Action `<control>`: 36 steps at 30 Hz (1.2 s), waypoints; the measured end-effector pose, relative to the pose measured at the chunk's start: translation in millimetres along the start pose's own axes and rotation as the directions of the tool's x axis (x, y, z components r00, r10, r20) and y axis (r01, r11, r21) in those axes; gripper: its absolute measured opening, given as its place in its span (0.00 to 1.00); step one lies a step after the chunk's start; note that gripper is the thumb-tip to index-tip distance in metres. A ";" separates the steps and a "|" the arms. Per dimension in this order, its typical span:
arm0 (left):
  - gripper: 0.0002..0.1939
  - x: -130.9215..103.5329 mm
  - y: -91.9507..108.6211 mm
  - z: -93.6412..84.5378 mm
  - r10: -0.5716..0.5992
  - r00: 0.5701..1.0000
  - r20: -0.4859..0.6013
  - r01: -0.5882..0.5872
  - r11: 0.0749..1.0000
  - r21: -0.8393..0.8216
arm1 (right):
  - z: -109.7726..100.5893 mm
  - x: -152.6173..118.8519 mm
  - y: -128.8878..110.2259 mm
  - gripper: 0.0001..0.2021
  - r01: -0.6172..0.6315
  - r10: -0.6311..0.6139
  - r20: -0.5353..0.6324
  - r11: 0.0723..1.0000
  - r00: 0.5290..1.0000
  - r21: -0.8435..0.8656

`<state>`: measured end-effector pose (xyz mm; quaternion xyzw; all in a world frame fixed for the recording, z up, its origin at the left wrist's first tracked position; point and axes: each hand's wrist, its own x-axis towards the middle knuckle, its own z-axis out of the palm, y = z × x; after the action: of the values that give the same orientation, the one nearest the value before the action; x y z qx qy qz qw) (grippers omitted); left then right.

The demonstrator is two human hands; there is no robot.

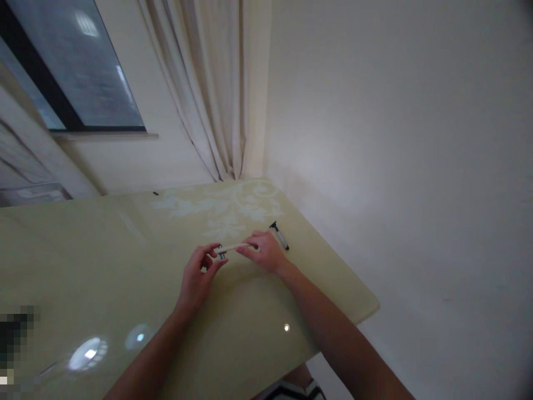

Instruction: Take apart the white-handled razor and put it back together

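Note:
My left hand [200, 272] pinches a small dark and teal piece [222, 253] between thumb and fingertips. It looks like a razor head, though it is too small to be sure. The fingers of my right hand [264, 251] are closed on a slim pale stick [233, 248], which points left. The stick's left end meets or overlaps the small piece; I cannot tell whether they are joined. Both hands are just above the table. A razor [280, 235] with a dark head and a grey and black handle lies beyond my right hand.
The glossy pale green table [104, 266] has a white floral pattern at its far corner. A small dark object [155, 193] lies by the far edge. The wall [395, 166] borders the table's right side. Curtains [216, 83] hang behind it. A blurred dark patch [14, 333] is at lower left.

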<state>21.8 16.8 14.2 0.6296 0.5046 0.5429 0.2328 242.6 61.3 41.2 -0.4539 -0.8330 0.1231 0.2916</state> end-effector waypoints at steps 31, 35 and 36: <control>0.20 0.1 -5.5 1.7 -0.019 1.000 -0.015 0.019 1.000 -0.012 | 7.9 2.9 17.5 0.19 -0.006 0.012 -0.050 0.992 0.999 0.126; 0.20 0.7 -10.2 2.5 -0.020 0.999 -0.035 0.020 1.000 -0.002 | 9.9 2.7 18.8 0.21 -0.039 0.047 -0.097 0.996 0.994 0.080; 0.20 0.8 -10.7 2.6 -0.020 0.999 -0.035 0.020 1.000 -0.002 | 9.7 2.6 19.7 0.21 -0.048 0.057 -0.113 0.996 0.992 0.080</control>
<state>20.0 22.2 4.7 0.6146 0.5146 0.5518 0.2299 249.2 75.0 25.2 -0.4706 -0.7971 0.1364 0.3530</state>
